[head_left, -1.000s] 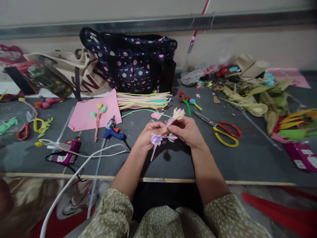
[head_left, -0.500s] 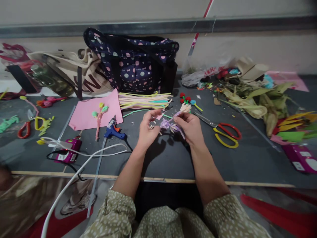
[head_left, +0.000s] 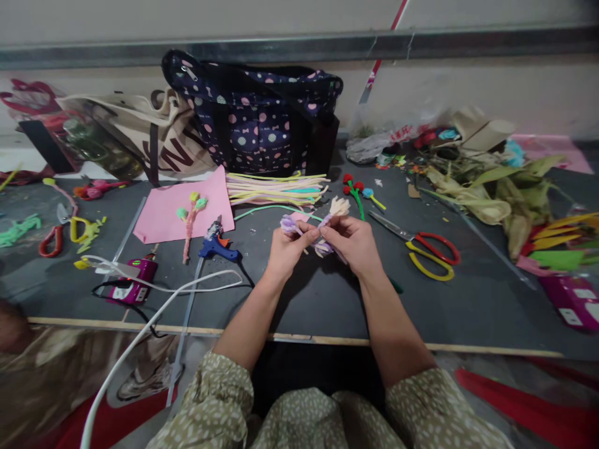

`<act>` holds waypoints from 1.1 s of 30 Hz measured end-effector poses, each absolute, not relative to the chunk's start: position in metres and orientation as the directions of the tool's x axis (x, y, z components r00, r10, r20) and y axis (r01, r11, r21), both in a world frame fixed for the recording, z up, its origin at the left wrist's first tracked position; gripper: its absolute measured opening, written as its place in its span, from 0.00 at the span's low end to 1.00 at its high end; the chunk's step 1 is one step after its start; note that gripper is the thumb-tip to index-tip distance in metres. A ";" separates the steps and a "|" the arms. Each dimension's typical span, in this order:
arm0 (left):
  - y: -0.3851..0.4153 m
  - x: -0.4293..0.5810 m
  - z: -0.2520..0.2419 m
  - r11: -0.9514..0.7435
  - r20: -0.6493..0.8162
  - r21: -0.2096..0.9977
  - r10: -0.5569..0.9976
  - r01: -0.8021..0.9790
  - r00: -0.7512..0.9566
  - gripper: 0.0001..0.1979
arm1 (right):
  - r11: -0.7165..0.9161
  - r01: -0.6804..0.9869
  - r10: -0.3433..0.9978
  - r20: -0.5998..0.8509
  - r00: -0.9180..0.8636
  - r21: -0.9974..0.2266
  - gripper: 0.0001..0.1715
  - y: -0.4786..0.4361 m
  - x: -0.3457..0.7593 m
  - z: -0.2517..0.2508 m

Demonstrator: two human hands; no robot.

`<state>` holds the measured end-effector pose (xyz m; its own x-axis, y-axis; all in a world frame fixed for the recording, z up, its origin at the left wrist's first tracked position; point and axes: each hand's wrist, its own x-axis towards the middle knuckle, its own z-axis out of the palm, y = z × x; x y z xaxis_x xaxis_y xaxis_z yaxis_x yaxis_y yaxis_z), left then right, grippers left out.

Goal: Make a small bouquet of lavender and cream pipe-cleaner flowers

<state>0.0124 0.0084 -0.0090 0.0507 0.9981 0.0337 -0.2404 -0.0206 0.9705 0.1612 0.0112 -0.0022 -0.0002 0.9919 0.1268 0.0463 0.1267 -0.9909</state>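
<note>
The dark tabletop, littered with scraps and edged with a pale wooden strip, runs along a grey wall with a metal rail. A spotted bag and a canvas bag stand at the back; a pink sheet, glue gun and scissors lie forward. Above the middle, the left hand and right hand meet, both pinching fuzzy stems, a purple flower at the left, a cream flower at the right.
</note>
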 end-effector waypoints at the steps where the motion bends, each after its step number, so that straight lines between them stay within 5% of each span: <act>1: 0.009 0.012 -0.009 0.007 0.013 0.961 0.998 -0.277 0.069 0.13 | 0.151 0.064 0.989 0.150 -0.017 -0.987 0.12 0.011 0.163 -0.003; 9: 0.008 0.010 -0.005 0.357 -0.260 0.803 0.931 -0.477 0.257 0.15 | 0.206 0.093 0.974 0.195 -0.117 -0.974 0.11 0.011 0.171 0.001; 22: 0.010 0.006 -0.011 0.535 -0.248 0.689 0.808 -0.489 0.534 0.16 | 0.058 -0.136 0.976 0.085 -0.203 -0.989 0.14 0.007 0.164 -0.005; 25: 0.011 0.009 -0.011 0.473 -0.260 0.742 0.857 -0.476 0.446 0.15 | 0.106 -0.069 0.987 0.114 -0.112 -0.992 0.12 0.009 0.164 -0.004; 28: 0.013 0.010 -0.011 0.257 -0.198 0.861 0.964 -0.438 0.177 0.18 | 0.113 -0.018 0.993 0.114 -0.037 -0.993 0.10 0.012 0.164 -0.003; 31: 0.011 0.009 -0.010 -0.132 0.063 0.961 0.960 -0.244 -0.272 0.23 | 0.079 -0.024 0.997 0.079 0.014 -0.997 0.10 0.015 0.164 -0.004; 33: 0.006 0.007 -0.007 -0.298 0.284 0.954 0.874 0.027 -0.394 0.22 | 0.060 -0.054 0.997 0.057 0.053 -0.997 0.10 0.016 0.163 -0.005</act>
